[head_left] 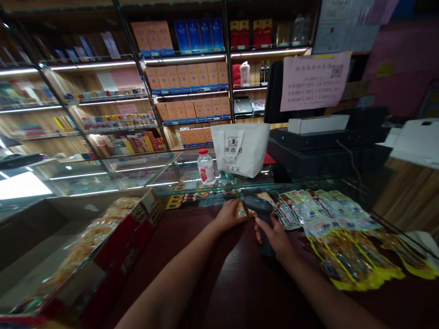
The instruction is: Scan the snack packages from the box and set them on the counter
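Observation:
My right hand (276, 237) is wrapped round the grip of a dark barcode scanner (259, 204), its head angled toward the left. On the dark red counter, my left hand (229, 215) closes its fingers on a small wrapped snack packet (241, 210), just left of the scanner's head. Another pale packet (266, 198) lies behind the scanner, partly hidden by it. Close to my right hand, flat silvery-green snack packets (302, 208) lie in an overlapping row. In front of them are several yellow-edged clear packets (353, 256) with brown food inside.
An open carton (113, 256) with a row of wrapped snacks stands at left. A red-capped bottle (206, 168) and a white tote bag (252, 151) stand on the glass showcase. A monitor with a pink notice (313, 82) is at right; boxed shelves (192, 93) line the back.

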Available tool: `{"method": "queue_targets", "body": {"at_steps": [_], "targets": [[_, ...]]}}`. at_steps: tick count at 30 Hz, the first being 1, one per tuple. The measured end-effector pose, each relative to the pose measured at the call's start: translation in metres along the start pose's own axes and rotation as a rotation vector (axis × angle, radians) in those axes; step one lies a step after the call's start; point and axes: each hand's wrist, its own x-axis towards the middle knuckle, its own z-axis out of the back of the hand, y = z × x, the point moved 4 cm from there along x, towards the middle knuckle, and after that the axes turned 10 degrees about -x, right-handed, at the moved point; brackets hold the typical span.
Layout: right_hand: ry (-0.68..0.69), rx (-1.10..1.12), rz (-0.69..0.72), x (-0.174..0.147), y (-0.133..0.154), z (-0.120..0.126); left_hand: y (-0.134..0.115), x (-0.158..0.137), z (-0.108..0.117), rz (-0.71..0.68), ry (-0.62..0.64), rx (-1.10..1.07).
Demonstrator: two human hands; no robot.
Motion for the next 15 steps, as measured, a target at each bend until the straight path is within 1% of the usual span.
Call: {"method": "queue_targets", "body": {"at_steps": [2, 6, 9, 11, 13, 15], "targets": [[0.005, 0.006, -0.009, 0.000, -0.002, 0.000, -0.003, -0.018, 0.007, 0.057, -0.037, 0.093], [0.013, 0.029, -0.019, 0.001, -0.004, -0.001, -0.003, -0.075, 0.026, 0.180, -0.116, 0.202], [0.024, 0.036, -0.033, 0.001, -0.003, -0.002, 0.004, -0.115, 0.040, 0.206, -0.166, 0.132], [0.037, 0.036, -0.053, -0.001, -0.002, -0.003, 0.013, -0.134, 0.047, 0.210, -0.202, 0.036], [0.061, 0.039, -0.076, -0.004, -0.002, -0.005, 0.021, -0.145, 0.052, 0.222, -0.214, -0.045], [0.094, 0.042, -0.098, -0.009, -0.002, -0.009, 0.024, -0.149, 0.053, 0.223, -0.204, -0.095]]}}
